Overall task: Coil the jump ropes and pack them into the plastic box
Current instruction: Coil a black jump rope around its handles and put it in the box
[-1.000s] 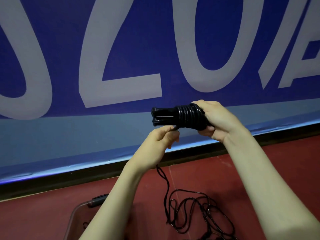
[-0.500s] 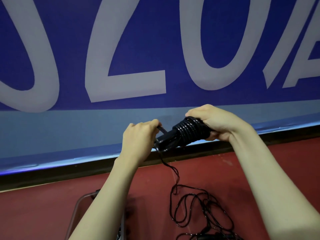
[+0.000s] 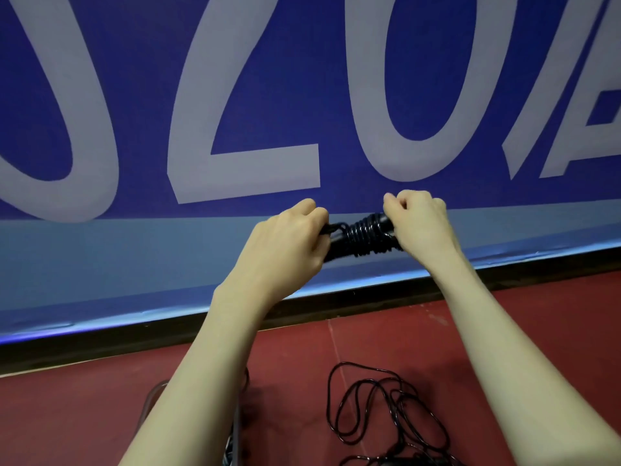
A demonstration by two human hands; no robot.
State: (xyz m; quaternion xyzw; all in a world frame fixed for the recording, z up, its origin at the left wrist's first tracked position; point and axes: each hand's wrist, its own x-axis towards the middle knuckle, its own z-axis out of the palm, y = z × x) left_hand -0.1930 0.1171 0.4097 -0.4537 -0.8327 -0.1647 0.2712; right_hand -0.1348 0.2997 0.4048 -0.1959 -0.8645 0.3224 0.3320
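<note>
Raised since earlier: both hands, left [image 3: 285, 243] and right [image 3: 420, 223], gripping glossy black coiled rope [image 3: 361, 238]. Loose cord [image 3: 386, 412] on red floor [image 3: 84, 415]; clear box [image 3: 151, 403] edge, contents hidden.

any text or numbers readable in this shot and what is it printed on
"J Z O / A": large pale letters on the blue banner along the wall, cropped at the top and at both sides, so the full word cannot be made out; the first and last characters are only partly in frame, and "Z O" could be "2 0".
No print is readable on the coiled jump rope or the loose rope on the floor.
</note>
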